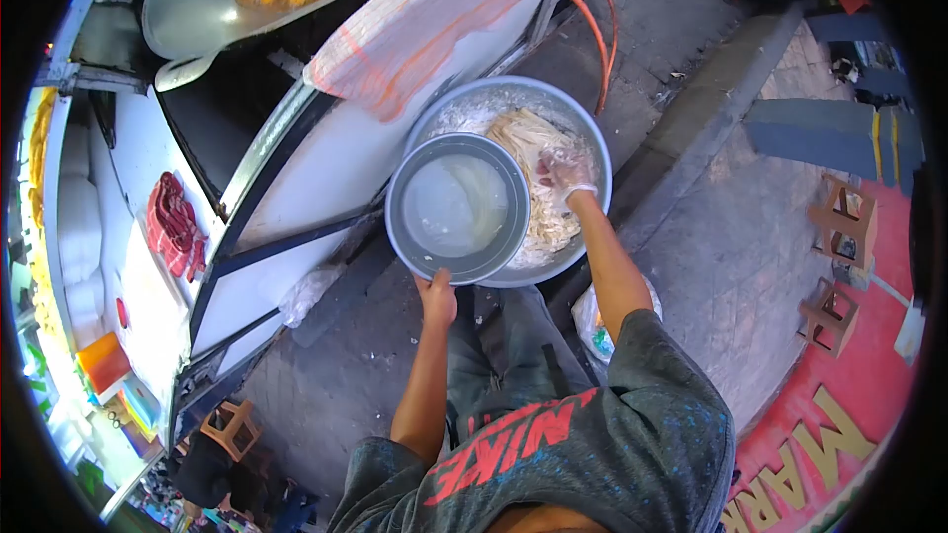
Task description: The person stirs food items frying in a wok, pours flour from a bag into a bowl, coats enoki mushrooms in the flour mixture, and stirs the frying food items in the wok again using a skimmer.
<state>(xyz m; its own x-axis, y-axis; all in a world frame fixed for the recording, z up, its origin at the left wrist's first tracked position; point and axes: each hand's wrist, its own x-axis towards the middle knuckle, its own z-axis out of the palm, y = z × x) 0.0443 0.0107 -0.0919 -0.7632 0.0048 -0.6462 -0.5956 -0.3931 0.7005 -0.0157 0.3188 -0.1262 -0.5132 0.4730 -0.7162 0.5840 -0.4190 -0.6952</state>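
My left hand (435, 298) grips the near rim of a smaller grey basin (398, 237) that holds cloudy, whitish liquid. This basin overlaps the left side of a larger grey basin (600, 153). Inside the larger one lie pale, floury strips (523, 138) with white powder around them. My right hand (566, 170), in a clear thin glove, is down among the strips at the right side. Its fingers are bent, and what they hold, if anything, cannot be made out.
At the upper left, a metal pan (188, 0) holds round yellow-orange pieces beside a stall frame. A woven sack (425, 30) hangs behind the basins. An orange hose (595, 30), a plastic bag (591, 321) and brown stools (842, 222) stand or lie around. A person's foot shows at top right.
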